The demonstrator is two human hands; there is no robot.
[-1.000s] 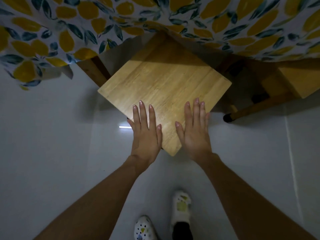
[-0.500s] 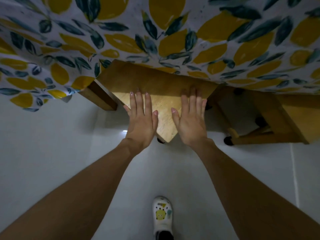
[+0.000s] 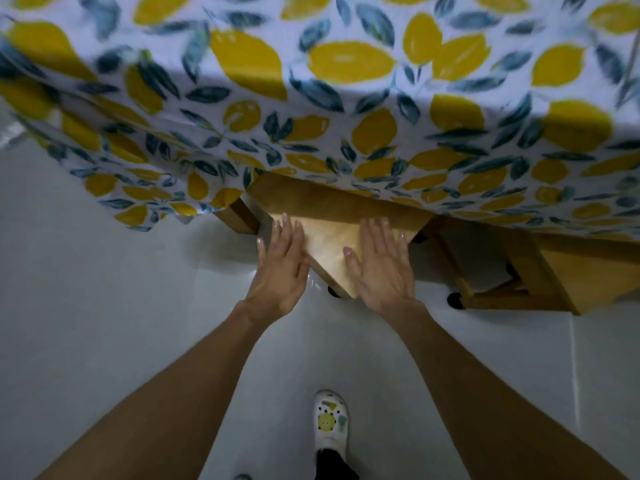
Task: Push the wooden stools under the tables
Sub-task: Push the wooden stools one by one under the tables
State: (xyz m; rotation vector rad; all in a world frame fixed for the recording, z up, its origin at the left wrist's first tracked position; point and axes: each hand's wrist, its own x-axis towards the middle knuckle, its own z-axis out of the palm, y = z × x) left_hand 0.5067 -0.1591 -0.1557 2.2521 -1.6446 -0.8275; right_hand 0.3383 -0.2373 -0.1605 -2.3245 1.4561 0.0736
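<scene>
A lemon-and-leaf printed tablecloth (image 3: 346, 98) drapes the worktop above a pale glossy tiled floor (image 3: 86, 323). The square light-wood stool (image 3: 334, 258) sits mostly beneath it, one corner protruding. Left hand (image 3: 282, 268) and right hand (image 3: 382, 268) lie flat, fingers spread, on that corner. A second wooden stool (image 3: 571, 275) stands right. No legible writing.

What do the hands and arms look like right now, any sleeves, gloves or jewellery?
Both arms are bare to the frame edge: no sleeves or gloves. The left hand and right hand show no rings or wristbands. The fingernails look pale and glossy.
</scene>
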